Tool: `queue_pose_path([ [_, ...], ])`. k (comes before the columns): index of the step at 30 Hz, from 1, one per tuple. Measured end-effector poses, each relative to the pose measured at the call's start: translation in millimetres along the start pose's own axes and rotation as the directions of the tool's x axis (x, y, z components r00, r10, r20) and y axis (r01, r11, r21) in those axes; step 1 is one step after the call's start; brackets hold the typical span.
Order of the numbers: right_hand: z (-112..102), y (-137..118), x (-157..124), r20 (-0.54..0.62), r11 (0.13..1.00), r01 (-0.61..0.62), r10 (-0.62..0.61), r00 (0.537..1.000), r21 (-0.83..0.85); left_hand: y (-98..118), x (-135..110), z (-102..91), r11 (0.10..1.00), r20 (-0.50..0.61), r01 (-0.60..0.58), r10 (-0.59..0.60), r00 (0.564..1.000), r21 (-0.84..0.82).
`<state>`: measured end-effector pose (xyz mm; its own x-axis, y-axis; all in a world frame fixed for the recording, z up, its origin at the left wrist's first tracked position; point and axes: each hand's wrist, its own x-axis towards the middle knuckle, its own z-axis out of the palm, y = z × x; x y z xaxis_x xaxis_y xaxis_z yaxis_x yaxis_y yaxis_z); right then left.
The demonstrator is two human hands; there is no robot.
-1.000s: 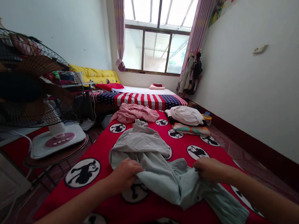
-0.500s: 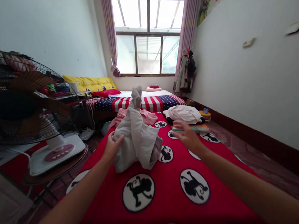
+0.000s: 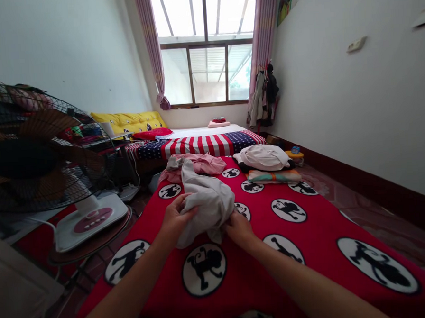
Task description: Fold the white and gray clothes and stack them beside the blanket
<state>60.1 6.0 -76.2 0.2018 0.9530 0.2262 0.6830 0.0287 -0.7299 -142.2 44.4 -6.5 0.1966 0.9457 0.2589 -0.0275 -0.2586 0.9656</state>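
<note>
Grey garment lowered to red blanket — left hand, right hand gripping.

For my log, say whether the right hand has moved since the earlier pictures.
Yes: the right hand moved away from the folded striped cloth, back toward the viewer, onto the pale grey garment.

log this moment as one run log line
left hand: grips pale grey cloth | right hand: holds its lower edge | under: red monkey-print blanket | behind: pink cloth
</note>
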Motion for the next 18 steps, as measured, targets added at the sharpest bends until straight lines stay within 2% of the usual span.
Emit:
queue_pose_path([
  [2, -24, 8, 11, -0.019, 0.990, -0.057, 0.060, 0.998, 0.133, 10, -1, -4.7, 0.996, -0.048, -0.085, 0.085, 0.995, 0.015],
  [4, -61, 19, 25, -0.080, 0.958, -0.114, 0.139, 0.987, 0.265, 15, 1, -15.6, 0.988, -0.154, -0.152, 0.153, 0.976, 0.016],
  [5, -81, 23, 31, -0.148, 0.920, -0.128, 0.194, 0.970, 0.371, 15, 3, -21.5, 0.985, -0.207, -0.173, 0.170, 0.963, 0.001],
  [7, -115, 29, 39, -0.283, 0.864, -0.082, 0.251, 0.926, 0.497, 13, 4, -29.7, 0.981, -0.270, -0.184, 0.161, 0.949, -0.062],
  [8, -126, 29, 40, -0.290, 0.841, -0.084, 0.276, 0.916, 0.534, 10, 4, -30.9, 0.979, -0.279, -0.176, 0.142, 0.950, -0.100],
  [9, -130, 27, 38, -0.241, 0.828, -0.117, 0.290, 0.926, 0.548, 8, 3, -29.8, 0.977, -0.282, -0.165, 0.122, 0.952, -0.134],
  [11, -120, 20, 25, 0.018, 0.797, -0.268, 0.307, 0.951, 0.541, 5, -1, -21.3, 0.975, -0.267, -0.148, 0.100, 0.958, -0.166],
  [12, -106, 14, 15, 0.189, 0.774, -0.355, 0.300, 0.935, 0.524, 5, -3, -14.9, 0.976, -0.254, -0.147, 0.103, 0.962, -0.164],
  [13, -88, 9, 4, 0.343, 0.752, -0.423, 0.274, 0.898, 0.506, 7, -5, -7.9, 0.976, -0.236, -0.153, 0.113, 0.965, -0.156],
  [14, -69, 3, -6, 0.450, 0.720, -0.471, 0.244, 0.859, 0.510, 9, -7, -0.8, 0.976, -0.214, -0.162, 0.128, 0.968, -0.149],
  [15, -49, -2, -14, 0.508, 0.683, -0.489, 0.198, 0.839, 0.542, 13, -8, 5.7, 0.975, -0.188, -0.170, 0.142, 0.972, -0.146],
  [16, -31, -7, -21, 0.517, 0.645, -0.497, 0.180, 0.837, 0.580, 17, -8, 11.1, 0.972, -0.164, -0.182, 0.157, 0.974, -0.146],
  [18, -10, -15, -25, 0.437, 0.591, -0.463, 0.199, 0.877, 0.660, 26, -6, 17.3, 0.967, -0.127, -0.212, 0.195, 0.973, -0.141],
])
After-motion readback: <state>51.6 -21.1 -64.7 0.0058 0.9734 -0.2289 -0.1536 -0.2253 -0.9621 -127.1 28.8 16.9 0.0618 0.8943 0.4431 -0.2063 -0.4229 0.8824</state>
